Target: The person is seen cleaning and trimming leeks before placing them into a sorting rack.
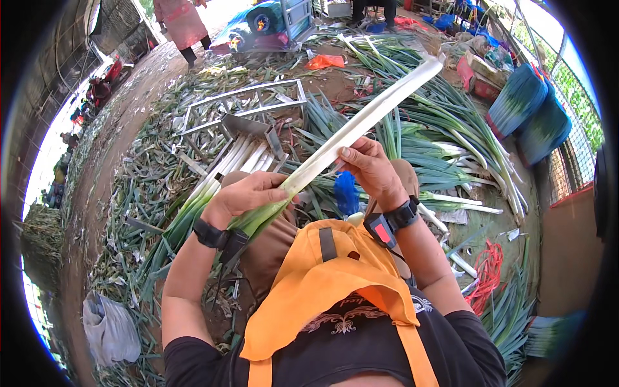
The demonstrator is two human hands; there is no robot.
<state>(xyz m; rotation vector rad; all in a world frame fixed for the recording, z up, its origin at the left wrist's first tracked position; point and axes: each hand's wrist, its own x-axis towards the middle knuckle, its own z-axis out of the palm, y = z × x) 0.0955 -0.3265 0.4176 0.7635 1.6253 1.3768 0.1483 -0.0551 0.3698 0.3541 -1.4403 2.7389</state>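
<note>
Both hands hold one long green onion (367,109), its white root end pointing up to the right. My left hand (251,193) grips it where white turns to green, and the green leaves run down under the wrist. My right hand (370,164) pinches the white shaft with thumb and fingers. Beyond my left hand, a row of trimmed green onions (246,155) lies in a metal frame (242,113), white ends against its angled plate. To the right of my right hand lies a loose pile of green onions (425,140) with long leaves.
Stripped leaves (140,193) cover the ground at left, with a pale sack (110,329) lower down. Red twine (486,278) lies at right. Wrapped bundles (520,99) lean by the mesh fence. A person (179,24) in a pink apron stands at the far left, near a metal cart (296,22).
</note>
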